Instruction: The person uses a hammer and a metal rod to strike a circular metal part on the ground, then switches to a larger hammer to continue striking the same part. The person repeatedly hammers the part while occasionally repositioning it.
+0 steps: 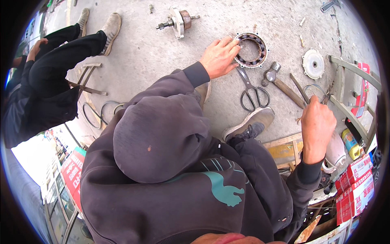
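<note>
My left hand (221, 56) grips the left rim of a ring-shaped motor stator (262, 50) lying on the concrete, with dark teeth inside the ring. My right hand (318, 129) is a fist around a narrow flat metal bar (299, 87); its lower end is hidden in the fist. Below the stator lie black-handled scissors (249, 87), blades pointing up to its rim. Between the scissors and the bar rests a ball-peen hammer (283, 83) with a wooden handle. Farther right is a round metal end cover (313, 64). A rotor on its shaft (180, 23) sits beyond my left hand.
At left a person in black trousers (70, 45) sits near a small folding stool (86, 79). A cable loop (91, 114) lies behind my left arm. To the right stand a wooden frame (350, 73), a yellow bottle (351, 145) and red-and-white cartons (355, 195). My shoe (253, 123) is close to the scissors.
</note>
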`<state>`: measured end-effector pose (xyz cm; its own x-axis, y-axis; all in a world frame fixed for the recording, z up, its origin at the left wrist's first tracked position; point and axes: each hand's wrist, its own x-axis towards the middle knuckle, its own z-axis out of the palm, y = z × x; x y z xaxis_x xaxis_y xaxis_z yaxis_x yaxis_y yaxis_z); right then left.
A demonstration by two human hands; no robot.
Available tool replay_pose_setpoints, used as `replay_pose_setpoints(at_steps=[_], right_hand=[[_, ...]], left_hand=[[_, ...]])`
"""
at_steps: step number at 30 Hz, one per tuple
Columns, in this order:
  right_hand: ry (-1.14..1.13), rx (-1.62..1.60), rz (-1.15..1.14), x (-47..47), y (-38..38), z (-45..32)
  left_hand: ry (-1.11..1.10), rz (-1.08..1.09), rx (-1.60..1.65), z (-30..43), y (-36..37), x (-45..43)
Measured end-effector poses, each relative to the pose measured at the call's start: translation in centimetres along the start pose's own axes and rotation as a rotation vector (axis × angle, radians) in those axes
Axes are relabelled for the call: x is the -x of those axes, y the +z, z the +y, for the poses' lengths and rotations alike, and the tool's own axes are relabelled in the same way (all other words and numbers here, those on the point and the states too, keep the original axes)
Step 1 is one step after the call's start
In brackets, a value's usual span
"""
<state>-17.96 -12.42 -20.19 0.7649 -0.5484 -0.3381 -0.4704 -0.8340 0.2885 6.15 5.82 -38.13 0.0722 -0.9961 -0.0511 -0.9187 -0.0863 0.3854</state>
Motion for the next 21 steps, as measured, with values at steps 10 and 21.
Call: replay_pose_setpoints(at_steps=[10,21], right_hand=[[0.012,-0.058,0.046,0.1,0.3,0.7],[0.031,-0.052,0.032,0.6,0.4,1.0]], left_hand=[[0.237,0.003,-0.094,2.3,0.2,-1.2],[0.367,-0.033,-0.119,3.7,2.1,-3.1]])
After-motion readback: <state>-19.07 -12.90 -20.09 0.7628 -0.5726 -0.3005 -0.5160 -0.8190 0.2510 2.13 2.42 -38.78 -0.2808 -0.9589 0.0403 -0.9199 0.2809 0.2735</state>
